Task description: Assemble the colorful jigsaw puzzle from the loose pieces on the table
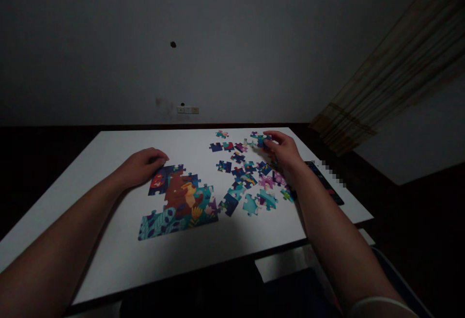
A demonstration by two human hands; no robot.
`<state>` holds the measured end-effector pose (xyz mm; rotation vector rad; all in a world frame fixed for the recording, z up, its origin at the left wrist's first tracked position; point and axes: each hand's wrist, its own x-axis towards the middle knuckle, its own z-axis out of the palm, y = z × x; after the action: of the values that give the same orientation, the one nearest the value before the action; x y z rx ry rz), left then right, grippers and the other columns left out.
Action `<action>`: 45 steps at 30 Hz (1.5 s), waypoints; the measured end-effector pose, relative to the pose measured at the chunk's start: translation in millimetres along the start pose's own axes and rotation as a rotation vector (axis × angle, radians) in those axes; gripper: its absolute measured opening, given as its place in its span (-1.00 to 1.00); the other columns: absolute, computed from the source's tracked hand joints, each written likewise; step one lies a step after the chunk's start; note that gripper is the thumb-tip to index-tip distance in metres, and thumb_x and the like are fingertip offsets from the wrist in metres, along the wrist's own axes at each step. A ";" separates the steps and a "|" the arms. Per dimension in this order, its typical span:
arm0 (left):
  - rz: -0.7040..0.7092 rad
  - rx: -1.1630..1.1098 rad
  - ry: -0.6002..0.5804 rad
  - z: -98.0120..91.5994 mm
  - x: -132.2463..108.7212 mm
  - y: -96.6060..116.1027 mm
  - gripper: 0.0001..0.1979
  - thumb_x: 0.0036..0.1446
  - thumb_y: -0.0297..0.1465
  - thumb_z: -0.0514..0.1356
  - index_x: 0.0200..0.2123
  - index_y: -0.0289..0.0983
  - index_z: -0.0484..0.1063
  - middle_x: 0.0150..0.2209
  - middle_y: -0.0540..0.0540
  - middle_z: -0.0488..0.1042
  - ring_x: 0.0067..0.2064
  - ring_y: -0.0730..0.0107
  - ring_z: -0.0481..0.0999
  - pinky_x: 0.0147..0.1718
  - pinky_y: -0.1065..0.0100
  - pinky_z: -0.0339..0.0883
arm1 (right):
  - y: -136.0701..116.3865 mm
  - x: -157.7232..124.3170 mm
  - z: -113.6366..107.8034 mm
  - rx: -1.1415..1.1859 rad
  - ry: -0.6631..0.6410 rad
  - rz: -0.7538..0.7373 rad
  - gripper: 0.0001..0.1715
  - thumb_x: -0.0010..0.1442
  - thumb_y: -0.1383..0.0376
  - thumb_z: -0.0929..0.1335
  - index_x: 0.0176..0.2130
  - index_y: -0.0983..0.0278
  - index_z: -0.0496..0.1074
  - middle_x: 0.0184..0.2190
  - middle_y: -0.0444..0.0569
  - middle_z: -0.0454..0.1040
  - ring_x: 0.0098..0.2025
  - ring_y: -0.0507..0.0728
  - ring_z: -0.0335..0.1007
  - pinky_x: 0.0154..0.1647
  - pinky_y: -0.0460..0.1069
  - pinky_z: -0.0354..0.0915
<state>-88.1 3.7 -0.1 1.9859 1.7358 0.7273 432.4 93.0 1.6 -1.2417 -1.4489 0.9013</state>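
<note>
A partly joined jigsaw puzzle (181, 197) lies on the white table, showing a brown bear-like figure with a yellow jar among leaves. At its upper left corner is my left hand (141, 167), fingers curled and thumb drawn in against them. Whatever those fingertips hold, if anything, is hidden. My right hand (285, 149) pinches a dark blue puzzle piece (263, 141) between thumb and fingers, at the far right of the loose pieces. Several loose puzzle pieces (244, 177) in blue, teal and pink spread between the joined part and my right forearm, some overlapping.
The white table (119, 151) stands before a grey wall with a socket strip (188, 110). A dark flat device (325, 182) lies at the table's right side, partly behind my right forearm. A curtain (385, 61) hangs at right. A pale sheet-like thing (283, 262) shows below the near edge.
</note>
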 end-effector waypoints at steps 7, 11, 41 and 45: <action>-0.005 -0.001 0.007 1.7 0.8 -3.8 -0.42 0.22 0.22 0.26 -0.11 -0.14 0.75 -0.03 -0.25 0.78 0.02 -0.16 0.75 0.18 -0.09 0.61 | 11.0 6.7 -15.4 -0.451 -0.001 -0.102 -0.51 0.33 0.00 0.51 0.13 0.17 0.73 -0.11 0.11 0.78 -0.08 0.36 0.72 -0.03 0.24 0.64; -0.006 0.012 0.005 1.1 1.0 -4.0 -0.42 0.24 0.22 0.25 -0.11 -0.14 0.75 -0.03 -0.25 0.78 0.03 -0.18 0.75 0.17 -0.09 0.61 | 11.4 4.6 -16.9 -0.579 -0.138 -0.195 -0.63 0.41 0.19 0.44 0.13 0.14 0.75 0.10 0.15 0.80 0.16 0.41 0.72 0.34 0.35 0.52; -0.032 0.012 -0.008 -3.7 0.0 5.3 -0.38 0.18 0.25 0.27 -0.13 -0.15 0.75 -0.02 -0.24 0.78 0.03 -0.18 0.74 0.18 -0.08 0.61 | 8.4 -0.1 -63.7 -1.061 -0.194 -0.021 -0.42 0.41 -0.09 0.58 0.16 0.26 0.81 0.21 0.35 0.74 0.30 0.58 0.61 0.38 0.37 0.48; -0.035 0.005 -0.001 -3.3 0.0 4.4 -0.37 0.17 0.26 0.27 -0.12 -0.15 0.75 -0.02 -0.24 0.78 0.03 -0.18 0.74 0.18 -0.08 0.61 | 11.2 2.1 -59.9 -1.020 -0.229 -0.034 -0.57 0.43 0.03 0.57 0.08 0.27 0.82 0.09 0.30 0.78 0.19 0.51 0.69 0.36 0.33 0.50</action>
<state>-86.8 3.0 5.1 1.9537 1.7693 0.7111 493.3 93.7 5.6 -1.8520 -2.2246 0.2312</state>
